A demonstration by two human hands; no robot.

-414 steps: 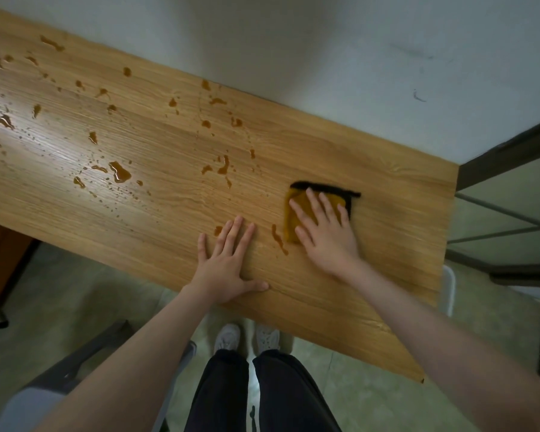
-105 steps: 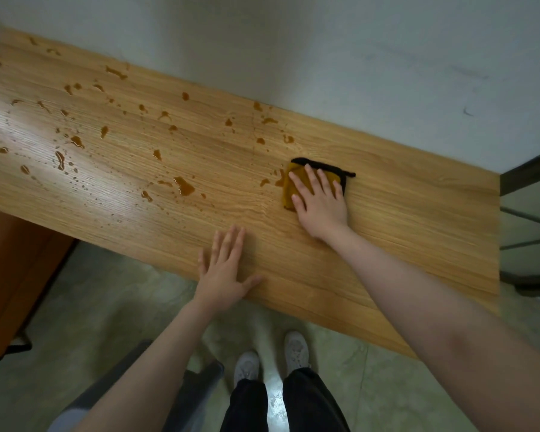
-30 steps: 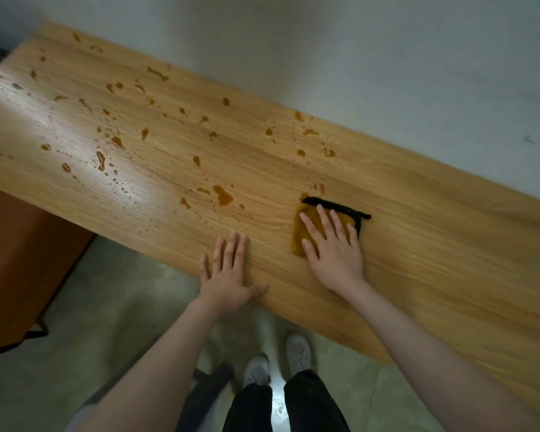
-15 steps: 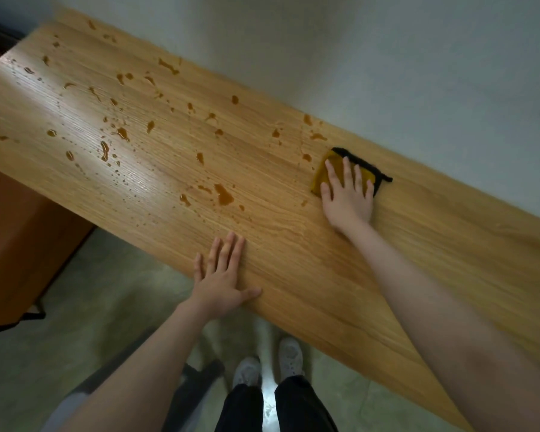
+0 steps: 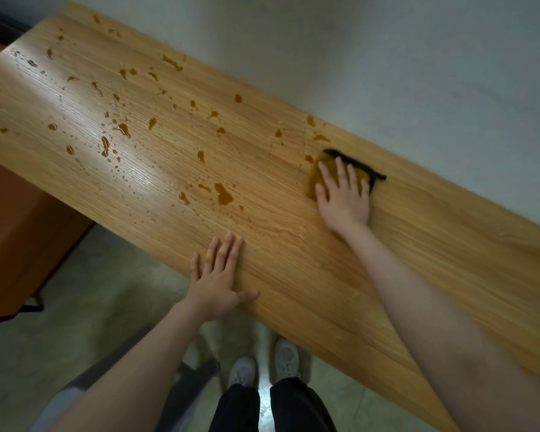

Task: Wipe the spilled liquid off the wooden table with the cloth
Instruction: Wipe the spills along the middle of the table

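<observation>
A long wooden table (image 5: 418, 263) runs from upper left to lower right against a pale wall. Brown spilled liquid (image 5: 223, 194) lies in several drops and small puddles over its left and middle parts. My right hand (image 5: 343, 198) presses flat, fingers spread, on a folded yellow cloth (image 5: 314, 179) with a black edge, near the table's far edge. Small drops sit just left of and beyond the cloth. My left hand (image 5: 217, 282) rests flat on the near edge, holding nothing.
An orange-brown cabinet (image 5: 19, 232) stands under the table's left end. A grey chair (image 5: 131, 363) is by my left leg on the tiled floor. My shoes (image 5: 262, 366) are close to the table's near edge. The wall (image 5: 387, 73) bounds the far side.
The cloth went from mid-table up to the far edge under my right hand and now sits slightly nearer again. My left hand has stayed flat on the near edge.
</observation>
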